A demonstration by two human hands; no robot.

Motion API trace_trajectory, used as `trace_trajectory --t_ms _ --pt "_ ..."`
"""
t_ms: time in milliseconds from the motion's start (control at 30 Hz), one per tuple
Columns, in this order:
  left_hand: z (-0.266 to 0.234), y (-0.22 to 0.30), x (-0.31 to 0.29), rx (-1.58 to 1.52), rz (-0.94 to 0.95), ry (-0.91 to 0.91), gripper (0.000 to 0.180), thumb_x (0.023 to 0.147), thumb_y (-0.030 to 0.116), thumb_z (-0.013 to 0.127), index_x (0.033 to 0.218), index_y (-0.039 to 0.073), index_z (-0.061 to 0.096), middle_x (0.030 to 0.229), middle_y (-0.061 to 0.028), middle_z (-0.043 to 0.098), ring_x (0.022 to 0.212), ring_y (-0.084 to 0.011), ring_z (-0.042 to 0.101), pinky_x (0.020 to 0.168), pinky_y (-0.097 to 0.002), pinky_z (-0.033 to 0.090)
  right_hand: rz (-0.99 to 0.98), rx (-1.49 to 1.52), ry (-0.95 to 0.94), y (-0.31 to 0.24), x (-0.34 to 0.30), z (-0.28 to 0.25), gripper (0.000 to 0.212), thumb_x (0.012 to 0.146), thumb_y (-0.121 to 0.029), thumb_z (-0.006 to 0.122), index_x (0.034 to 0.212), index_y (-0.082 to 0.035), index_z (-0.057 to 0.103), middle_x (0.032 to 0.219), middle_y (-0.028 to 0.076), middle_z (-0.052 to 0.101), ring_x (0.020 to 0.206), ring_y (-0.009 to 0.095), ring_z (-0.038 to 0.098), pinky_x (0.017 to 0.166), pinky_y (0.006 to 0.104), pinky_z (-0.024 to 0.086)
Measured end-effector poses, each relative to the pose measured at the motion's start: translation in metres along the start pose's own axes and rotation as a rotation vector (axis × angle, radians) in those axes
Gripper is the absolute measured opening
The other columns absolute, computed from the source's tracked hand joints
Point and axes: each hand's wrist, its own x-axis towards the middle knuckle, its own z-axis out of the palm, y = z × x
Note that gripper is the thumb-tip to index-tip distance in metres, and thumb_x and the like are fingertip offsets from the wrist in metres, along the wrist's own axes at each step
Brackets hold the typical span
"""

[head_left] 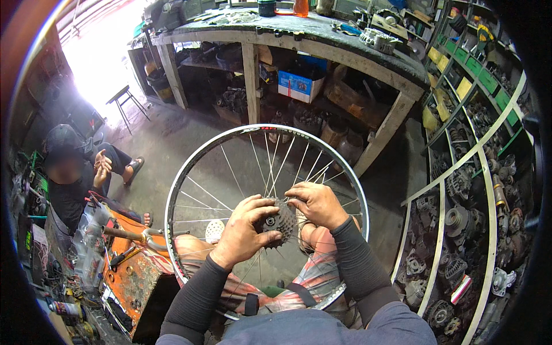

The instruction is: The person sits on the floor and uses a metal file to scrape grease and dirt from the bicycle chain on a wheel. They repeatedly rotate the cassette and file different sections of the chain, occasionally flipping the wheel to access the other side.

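Note:
A bicycle wheel [230, 134] without a tire stands tilted between my legs, its silver spokes running to the hub. At its middle is a dark, greasy sprocket cassette [284, 223]. My left hand [241, 230] is closed around the left side of the cassette, fingers over the top and thumb on its lower face. My right hand [318, 204] is at the upper right edge of the cassette, by the spokes, with thumb and fingertips pinched together. What those fingertips hold, if anything, is too small to make out.
An orange, stained workstand [138, 282] with tools stands at my left. Beyond it sits another person [69, 184], hands raised. A long workbench [333, 34] spans the back, a blue and white box [300, 86] beneath. Shelves [440, 230] of metal parts line the right.

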Motion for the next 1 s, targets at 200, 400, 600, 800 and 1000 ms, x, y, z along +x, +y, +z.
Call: trace_trajectory --t_ms 200,400,600,800,1000 --pt "0.011 0.016 -0.005 0.065 -0.094 0.148 0.063 0.069 0.019 0.106 0.126 0.007 0.083 0.137 -0.0120 0.076 0.134 -0.0339 0.069 0.117 -0.0465 0.055 0.010 -0.073 0.005 -0.009 0.001 0.003 0.021 0.099 -0.020 0.085 0.116 -0.007 0.085 0.113 0.010 0.083 0.098 0.033 0.082 0.085 0.0410 0.066" --pt "0.028 0.026 -0.012 0.177 -0.163 0.269 0.061 0.070 0.023 0.106 0.124 0.007 0.083 0.135 -0.0127 0.077 0.131 -0.0330 0.070 0.116 -0.0470 0.055 0.001 -0.073 0.038 -0.010 -0.001 0.002 0.022 0.099 -0.018 0.085 0.118 -0.007 0.084 0.113 0.010 0.083 0.098 0.033 0.081 0.083 0.0421 0.066" --pt "0.020 0.012 -0.012 0.118 -0.020 0.181 0.058 0.080 0.021 0.101 0.132 0.004 0.081 0.141 -0.0162 0.078 0.132 -0.0366 0.074 0.116 -0.0460 0.057 -0.035 -0.047 0.001 -0.006 -0.006 -0.002 0.022 0.098 -0.015 0.081 0.118 -0.007 0.084 0.117 0.012 0.084 0.100 0.033 0.082 0.087 0.0417 0.067" --pt "0.016 0.011 -0.014 0.148 0.001 0.159 0.060 0.083 0.020 0.099 0.137 0.003 0.079 0.144 -0.0193 0.077 0.133 -0.0411 0.075 0.113 -0.0449 0.060 -0.051 0.020 0.300 -0.017 0.000 -0.012 0.031 0.087 0.001 0.069 0.114 -0.003 0.083 0.110 0.016 0.085 0.096 0.036 0.083 0.085 0.0440 0.068" --pt "0.015 0.007 -0.012 0.155 0.018 0.149 0.060 0.083 0.019 0.099 0.137 0.003 0.079 0.144 -0.0194 0.077 0.135 -0.0403 0.074 0.114 -0.0459 0.060 -0.048 0.056 0.090 -0.005 -0.006 0.003 0.028 0.092 -0.003 0.072 0.118 -0.005 0.084 0.109 0.016 0.083 0.098 0.036 0.082 0.087 0.0440 0.067"
